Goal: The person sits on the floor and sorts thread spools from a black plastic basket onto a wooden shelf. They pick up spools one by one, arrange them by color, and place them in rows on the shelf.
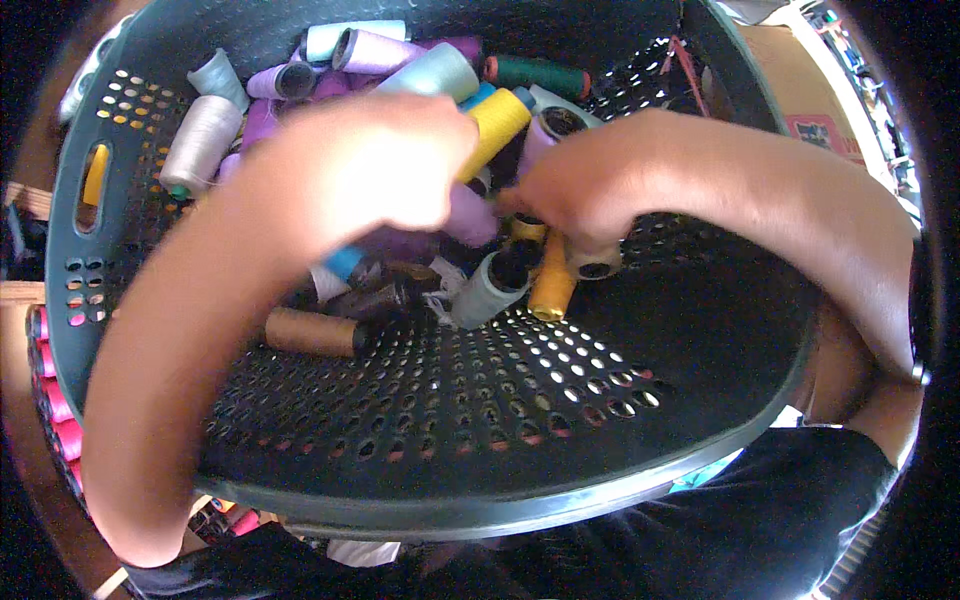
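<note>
Both forearms cross over the heap of thread cones, hiding much of it, and motion blur smears the left hand (350,170) so its fingertips are hard to read. The yellow thread cone (496,125) is a tapered spool with a blue tip, lying tilted in the middle of the dark perforated basket (480,420). The left hand's fingers curl closed around that cone's lower end, while the right hand (580,195) pinches down among a grey cone (488,288) and an orange cone (553,285); whether it grips anything cannot be told.

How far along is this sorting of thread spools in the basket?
The near part of the dark basket is already bare. Both hands, left hand and right hand, dig in the spool pile; the left grips a yellow spool. Many spools remain at the far end.
</note>
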{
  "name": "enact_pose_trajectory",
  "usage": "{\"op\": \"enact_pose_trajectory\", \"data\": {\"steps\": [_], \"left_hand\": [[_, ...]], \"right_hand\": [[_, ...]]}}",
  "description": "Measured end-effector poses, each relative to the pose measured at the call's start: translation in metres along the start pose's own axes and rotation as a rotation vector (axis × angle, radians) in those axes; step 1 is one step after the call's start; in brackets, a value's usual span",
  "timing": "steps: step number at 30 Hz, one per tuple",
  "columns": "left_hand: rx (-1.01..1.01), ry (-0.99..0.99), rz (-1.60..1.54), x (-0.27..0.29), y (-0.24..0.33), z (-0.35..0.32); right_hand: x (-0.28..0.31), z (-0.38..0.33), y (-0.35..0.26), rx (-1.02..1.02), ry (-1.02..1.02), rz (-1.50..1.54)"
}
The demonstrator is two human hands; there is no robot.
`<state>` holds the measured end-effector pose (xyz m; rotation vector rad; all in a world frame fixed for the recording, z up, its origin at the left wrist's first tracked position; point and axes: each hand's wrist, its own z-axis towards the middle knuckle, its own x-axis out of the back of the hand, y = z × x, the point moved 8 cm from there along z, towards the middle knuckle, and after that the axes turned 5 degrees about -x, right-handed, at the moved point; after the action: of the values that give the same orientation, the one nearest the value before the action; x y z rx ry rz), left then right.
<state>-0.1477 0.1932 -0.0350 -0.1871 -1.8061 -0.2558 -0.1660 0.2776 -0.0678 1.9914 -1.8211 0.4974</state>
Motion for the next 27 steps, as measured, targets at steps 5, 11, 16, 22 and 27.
{"op": "enact_pose_trajectory", "data": {"steps": [5, 11, 16, 22, 27], "left_hand": [[0.147, -0.124, -0.170, 0.042, -0.035, -0.010], [0.191, 0.226, 0.284, 0.097, -0.073, -0.069], [0.602, -0.067, 0.203, 0.106, -0.055, -0.074], [0.545, -0.165, 0.043, 0.088, -0.066, -0.059], [0.401, -0.032, 0.389, 0.046, -0.092, -0.030]], "right_hand": [[-0.033, -0.002, -0.008, -0.070, -0.152, 0.102], [-0.024, -0.018, -0.033, 0.288, -0.145, 0.098], [-0.035, -0.020, -0.021, 0.065, -0.210, -0.013], [-0.038, -0.011, 0.003, -0.186, -0.144, 0.024], [0.000, -0.011, 0.026, -0.108, 0.340, 0.295]]}}
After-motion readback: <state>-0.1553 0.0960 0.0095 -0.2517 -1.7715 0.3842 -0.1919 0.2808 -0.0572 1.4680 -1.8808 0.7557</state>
